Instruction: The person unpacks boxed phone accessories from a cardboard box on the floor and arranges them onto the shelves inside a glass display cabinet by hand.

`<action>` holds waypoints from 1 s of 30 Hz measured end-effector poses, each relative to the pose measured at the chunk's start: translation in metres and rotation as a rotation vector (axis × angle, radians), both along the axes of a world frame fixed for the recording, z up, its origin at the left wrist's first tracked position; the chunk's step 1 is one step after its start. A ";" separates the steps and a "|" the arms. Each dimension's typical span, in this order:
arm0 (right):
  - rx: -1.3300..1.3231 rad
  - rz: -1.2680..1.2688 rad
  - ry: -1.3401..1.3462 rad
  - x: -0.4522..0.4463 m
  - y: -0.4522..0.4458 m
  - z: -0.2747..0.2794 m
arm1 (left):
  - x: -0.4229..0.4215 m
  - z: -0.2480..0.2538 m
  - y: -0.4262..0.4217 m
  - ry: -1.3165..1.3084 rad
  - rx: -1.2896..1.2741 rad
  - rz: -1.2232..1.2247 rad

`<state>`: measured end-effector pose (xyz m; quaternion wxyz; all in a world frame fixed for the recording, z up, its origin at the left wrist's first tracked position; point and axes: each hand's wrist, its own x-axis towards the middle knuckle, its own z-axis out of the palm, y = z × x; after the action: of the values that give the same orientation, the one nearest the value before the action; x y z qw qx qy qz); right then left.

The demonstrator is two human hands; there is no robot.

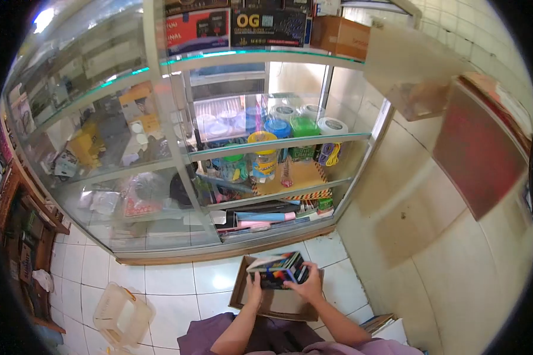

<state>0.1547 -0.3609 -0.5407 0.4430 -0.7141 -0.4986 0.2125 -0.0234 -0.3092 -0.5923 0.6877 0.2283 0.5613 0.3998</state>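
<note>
A stack of small dark boxes or packs (277,273) with colourful print is held between my two hands, over an open brown cardboard box (276,303) on the white tiled floor. My left hand (254,289) grips the stack's left side. On its right side, the fingers of my right hand (307,284) are wrapped round the lower corner. The stack hides part of the cardboard box's inside; the bare bottom shows below it. What exactly is printed on the packs is too small to read.
A glass display cabinet (274,141) with lidded jars and boxes stands ahead. Left on the floor is a translucent plastic container (122,318). A wooden shelf (26,236) stands at far left. Red and brown folders (481,151) hang by the tiled wall at right.
</note>
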 end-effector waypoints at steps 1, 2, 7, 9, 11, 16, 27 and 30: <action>0.047 0.050 0.204 0.001 0.000 0.031 | -0.004 -0.010 0.014 -0.008 0.259 -0.027; 0.093 0.104 0.406 0.003 0.001 0.059 | -0.008 -0.012 0.018 -0.015 0.515 -0.054; 0.536 0.267 0.380 0.010 0.015 0.156 | -0.013 0.153 0.028 0.088 0.930 0.050; 0.702 0.369 0.320 0.018 0.031 0.189 | -0.022 0.205 0.039 0.114 1.061 0.052; 0.808 0.390 0.306 0.020 0.043 0.229 | -0.025 0.263 0.046 0.209 1.233 0.076; 0.973 0.375 0.222 0.026 0.083 0.327 | -0.024 0.392 0.066 0.396 1.581 0.142; 1.317 0.209 0.156 0.037 0.216 0.476 | 0.022 0.555 0.200 0.256 1.780 0.181; 1.313 0.124 0.031 0.050 0.256 0.489 | 0.030 0.569 0.230 0.284 1.815 0.193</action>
<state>0.2049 -0.1048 -0.0517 0.7807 -0.2622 -0.5583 -0.1004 0.0070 -0.0787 -0.0236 0.1335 0.6791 0.1282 0.7103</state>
